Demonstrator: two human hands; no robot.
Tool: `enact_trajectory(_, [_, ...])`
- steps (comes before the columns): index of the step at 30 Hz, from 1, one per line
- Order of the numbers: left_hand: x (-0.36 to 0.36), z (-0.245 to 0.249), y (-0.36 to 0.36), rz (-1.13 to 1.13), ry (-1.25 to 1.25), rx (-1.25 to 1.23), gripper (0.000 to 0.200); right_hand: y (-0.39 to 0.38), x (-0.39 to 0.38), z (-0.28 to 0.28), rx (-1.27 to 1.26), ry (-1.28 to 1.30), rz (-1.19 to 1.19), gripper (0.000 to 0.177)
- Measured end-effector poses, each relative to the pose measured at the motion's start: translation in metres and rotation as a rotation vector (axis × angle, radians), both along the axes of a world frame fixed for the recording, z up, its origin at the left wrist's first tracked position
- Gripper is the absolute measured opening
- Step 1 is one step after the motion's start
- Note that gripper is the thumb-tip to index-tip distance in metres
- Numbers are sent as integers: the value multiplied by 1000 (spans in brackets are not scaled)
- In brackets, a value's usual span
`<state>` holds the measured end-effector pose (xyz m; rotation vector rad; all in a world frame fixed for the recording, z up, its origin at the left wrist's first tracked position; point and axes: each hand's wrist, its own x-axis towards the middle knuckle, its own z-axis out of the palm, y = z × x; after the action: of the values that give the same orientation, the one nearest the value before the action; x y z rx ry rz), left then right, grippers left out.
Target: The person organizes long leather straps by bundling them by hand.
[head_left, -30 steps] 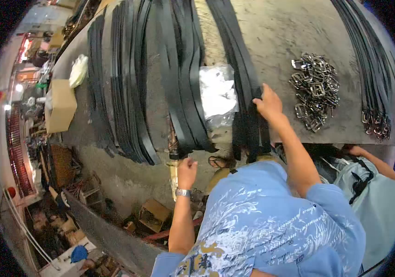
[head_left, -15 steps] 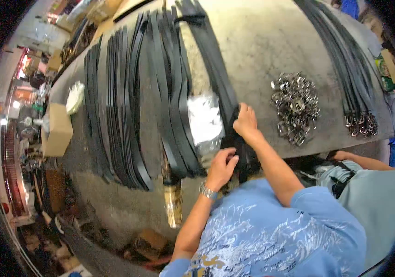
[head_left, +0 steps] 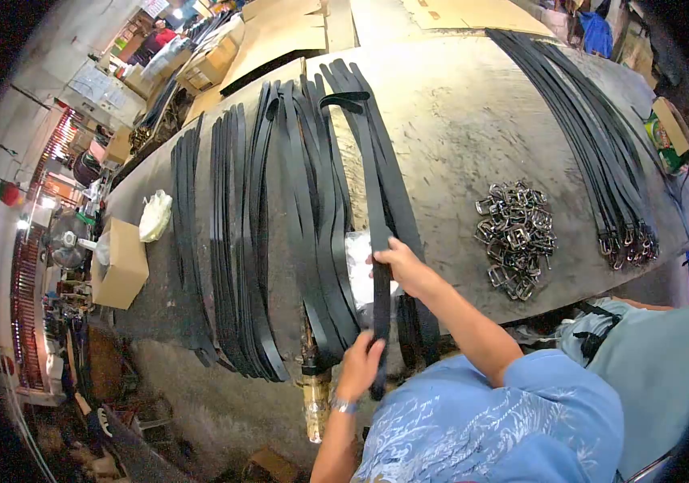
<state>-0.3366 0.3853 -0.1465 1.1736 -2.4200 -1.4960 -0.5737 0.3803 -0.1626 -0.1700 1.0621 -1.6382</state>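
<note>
A black belt strap [head_left: 378, 193] runs down the table toward me, its far end curled over. My right hand [head_left: 401, 266] is closed round it partway down, above a shiny clear plastic packet [head_left: 358, 270]. Lower on the same strap, near its close end, my left hand [head_left: 358, 366] pinches its edge. More black straps [head_left: 397, 201] lie just right of it, passing beneath my right forearm. Left of my hands, a thick bundle of black straps [head_left: 312, 217] hangs over the table edge, with a tape-wrapped rod [head_left: 316, 406] sticking out below.
A heap of metal buckles [head_left: 515, 237] sits to the right. Beyond it lie straps with buckles fitted [head_left: 594, 153]. Further strap bundles [head_left: 236, 249] and a cardboard box [head_left: 119, 266] are on the left. A co-worker's pale clothing [head_left: 658, 354] is close on my right.
My right hand has moved left from the right-hand straps, and one strap now stands apart over the plastic packet. My left hand has shifted lower and left. The head view has tilted up.
</note>
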Motion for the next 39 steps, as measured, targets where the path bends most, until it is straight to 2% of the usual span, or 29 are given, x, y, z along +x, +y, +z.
enact_trajectory(1, [28,6,2,-27,-111,-44,26,-15,-6,-15,-38,18,-14,26])
enact_trajectory(3, [115,-36,14,-16,-142,-59,26,-45,-20,-31,-41,31,-90,22])
enact_trajectory(5, [183,-23,35,32,-331,69,27,-65,-38,-41,-109,66,-108,18])
enact_trajectory(7, [269,-32,64,90,-507,78,33,-89,-59,-80,-187,10,-119,20])
enact_trajectory(9, [356,-40,97,195,-734,185,38,-94,-72,-80,-99,16,-152,23])
enact_trajectory(10, [394,-43,115,209,-807,182,45,-96,-80,-87,-76,115,-127,26])
enact_trajectory(11, [431,-45,133,223,-880,181,51,-93,-82,-85,-32,34,-122,27])
enact_trajectory(14, [558,-91,179,7,-852,-149,48,-80,-69,-75,-131,33,-87,23])
enact_trajectory(20, [548,-62,210,418,-800,174,46,-68,-57,-69,-180,0,-19,25])
enact_trajectory(23, [513,-47,210,443,-683,351,51,-62,-55,-59,-178,15,12,26])
enact_trajectory(26, [569,-99,235,528,-568,384,50,-57,-52,-48,-206,4,43,27])
enact_trajectory(29, [559,-94,237,491,-694,310,48,-55,-49,-39,-234,-7,78,28])
enact_trajectory(35, [533,-80,241,503,-741,299,45,-51,-39,-30,-251,-17,102,29])
enact_trajectory(39, [526,-79,249,505,-771,306,43,-46,-39,-17,-56,270,105,34])
